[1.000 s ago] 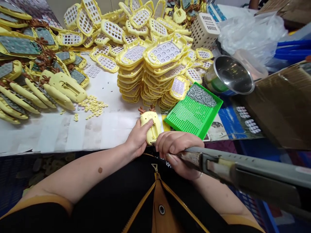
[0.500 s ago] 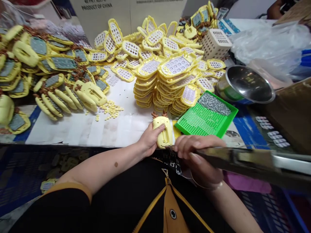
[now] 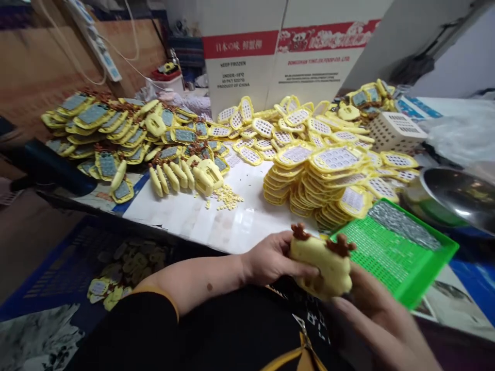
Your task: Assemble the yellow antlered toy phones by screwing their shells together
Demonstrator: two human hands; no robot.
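Note:
A yellow toy phone [image 3: 323, 265] with brown antlers is held tilted close to my body, over the table's front edge. My left hand [image 3: 276, 260] grips it from the left, the thumb lying across its face. At its right and lower edge my right hand [image 3: 373, 309] is closed on it, thumb below and fingers partly hidden behind. Stacks of yellow casing halves [image 3: 338, 157] with pale keypads stand just beyond. To the right, a green basket [image 3: 415, 278] holds a heap of small silvery screws [image 3: 404, 222].
Assembled-looking yellow toys [image 3: 178, 175] with antlers lie piled at left. Small yellow pieces [image 3: 228, 197] are scattered before them. A metal bowl [image 3: 456, 193] and perforated white box [image 3: 398, 129] stand right. A cardboard carton [image 3: 247, 72] rises behind. Below left sits a blue crate [image 3: 73, 268].
The long tool that was in my right hand is out of view, and that hand now grips the toy phone. The toy has been tipped, antlers upward. The view has turned left.

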